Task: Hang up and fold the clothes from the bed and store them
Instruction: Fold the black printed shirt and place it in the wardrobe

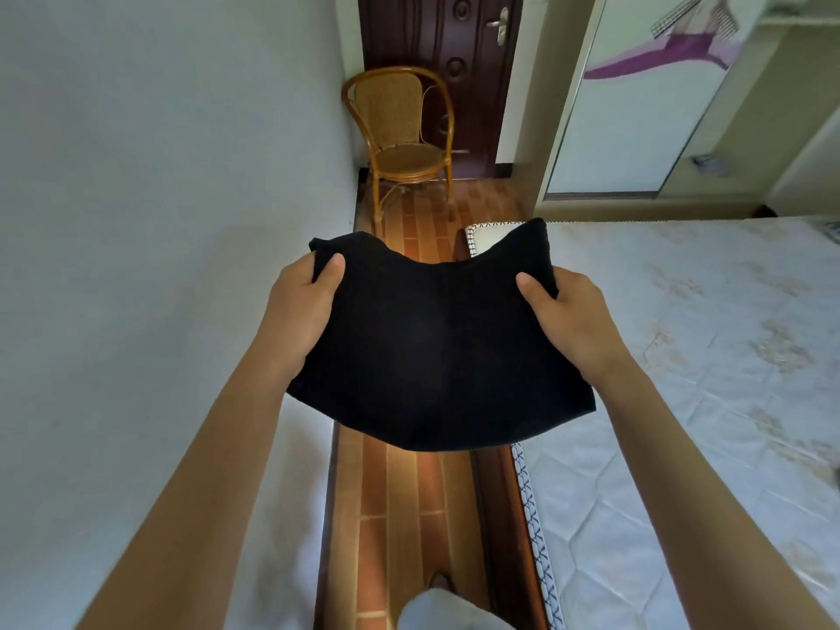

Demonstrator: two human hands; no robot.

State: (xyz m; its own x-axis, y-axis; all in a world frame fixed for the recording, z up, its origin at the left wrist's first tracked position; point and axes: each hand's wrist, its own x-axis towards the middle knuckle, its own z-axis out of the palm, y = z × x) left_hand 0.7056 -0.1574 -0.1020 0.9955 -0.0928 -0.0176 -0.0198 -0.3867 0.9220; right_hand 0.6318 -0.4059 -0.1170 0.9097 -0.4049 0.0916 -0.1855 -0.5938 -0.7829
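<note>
A folded black garment (432, 347) hangs flat in the air in front of me, over the strip of floor between the wall and the bed. My left hand (302, 306) grips its left edge, thumb on top and fingers underneath. My right hand (566, 313) grips its right edge the same way. The garment sags a little in the middle. The bed (709, 379), with a pale patterned mattress, lies to the right; no other clothes show on the part I see.
A white wall (159, 266) runs close along the left. A rattan chair (400, 138) stands ahead in front of a dark wooden door (436, 43). A wardrobe with a sliding door (636, 111) stands at the far right. The brown tiled floor (409, 516) is narrow.
</note>
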